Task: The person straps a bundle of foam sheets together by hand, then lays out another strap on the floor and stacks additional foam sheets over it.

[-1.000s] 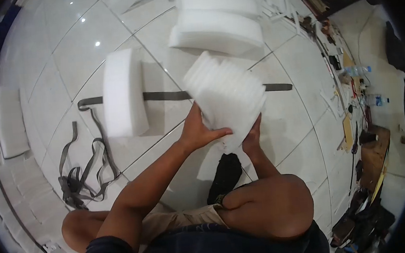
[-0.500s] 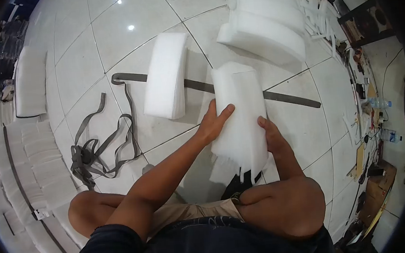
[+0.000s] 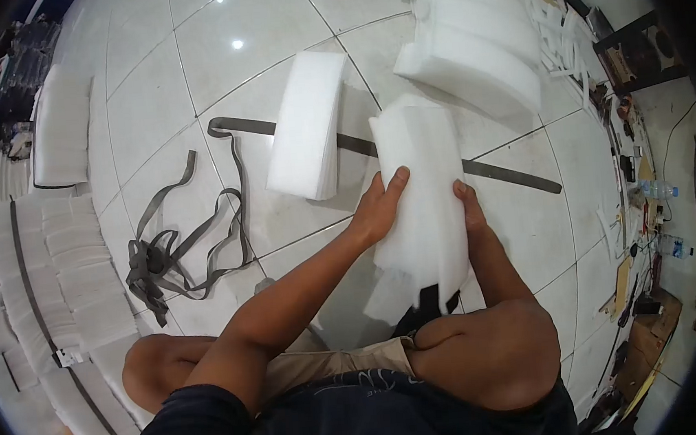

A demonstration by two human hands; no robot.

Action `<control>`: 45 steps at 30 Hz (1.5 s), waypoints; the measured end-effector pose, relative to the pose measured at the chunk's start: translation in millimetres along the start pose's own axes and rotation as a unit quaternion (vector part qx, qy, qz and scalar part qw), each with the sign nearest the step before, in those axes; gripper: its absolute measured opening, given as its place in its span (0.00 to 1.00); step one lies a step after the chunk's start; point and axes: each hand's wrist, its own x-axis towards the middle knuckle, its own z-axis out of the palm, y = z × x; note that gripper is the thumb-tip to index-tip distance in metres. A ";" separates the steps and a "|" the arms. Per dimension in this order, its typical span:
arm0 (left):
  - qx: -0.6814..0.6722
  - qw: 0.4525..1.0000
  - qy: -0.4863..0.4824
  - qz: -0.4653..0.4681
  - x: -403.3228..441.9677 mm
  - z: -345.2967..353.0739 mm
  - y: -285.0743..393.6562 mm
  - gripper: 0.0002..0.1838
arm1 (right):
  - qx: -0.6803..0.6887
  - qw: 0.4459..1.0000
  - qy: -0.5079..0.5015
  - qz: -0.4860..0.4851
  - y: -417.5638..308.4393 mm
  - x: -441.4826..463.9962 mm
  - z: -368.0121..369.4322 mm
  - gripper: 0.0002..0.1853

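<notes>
A stack of white foam sheets (image 3: 423, 154) is gripped between my two hands, above a flat grey strap (image 3: 516, 175) on the floor. My left hand (image 3: 381, 207) presses its left side, thumb on the top face. On the opposite side, my right hand (image 3: 473, 212) holds the edge with its thumb up; its other fingers are hidden. The lower ends of the sheets are uneven and fan out near my legs. To the left, a second white foam stack (image 3: 304, 131) lies across the same strap.
Loose grey strap (image 3: 155, 257) lies tangled on the tiled floor at left. A larger pile of white foam (image 3: 473, 44) stands at the upper right, near scattered offcuts (image 3: 559, 41). Strapped white bundles (image 3: 82, 271) line the left side. Plastic bottles (image 3: 673, 247) lie at right.
Both hands have moved slightly away from my body, with the foam stack between them. The whole view has shifted a little, so floor items appear farther right.
</notes>
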 end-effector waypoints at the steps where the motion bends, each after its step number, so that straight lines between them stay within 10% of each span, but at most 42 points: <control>1: 0.021 0.999 0.019 -0.020 0.2 -0.6 6.4 0.43 | -0.001 1.000 -0.002 -0.002 2.7 4.9 -1.5 0.41; 6: 0.199 0.964 0.150 0.090 1.2 -6.1 34.5 0.40 | 0.095 0.992 -0.007 -0.080 10.1 22.0 7.5 0.34; 11: 0.068 0.997 -0.021 -0.020 30.2 -46.2 34.0 0.46 | 0.028 0.998 -0.010 -0.047 -1.2 52.0 22.0 0.33; 21: 0.081 0.985 0.118 -0.101 35.5 -37.7 98.9 0.52 | 0.050 0.998 -0.023 -0.042 -12.6 114.9 26.7 0.41; 23: 0.292 0.946 0.107 0.092 4.4 -54.1 114.3 0.40 | 0.023 0.999 0.003 -0.044 -7.2 120.9 24.6 0.43; 26: 0.160 0.921 0.216 0.282 -1.2 -111.8 123.9 0.19 | -0.021 0.998 0.042 -0.042 -11.0 114.6 32.6 0.50; 31: 0.227 0.971 0.043 -0.067 62.7 -204.8 52.2 0.61 | -0.086 0.991 0.029 -0.095 -19.7 113.6 44.7 0.56; 38: -0.043 0.981 -0.043 -0.185 49.7 -186.9 44.1 0.53 | -0.118 0.990 0.055 -0.062 -17.4 108.8 38.0 0.59; 45: 0.277 0.914 0.277 0.109 22.4 -164.6 68.7 0.41 | -0.111 0.991 0.072 -0.003 -18.3 106.0 35.5 0.56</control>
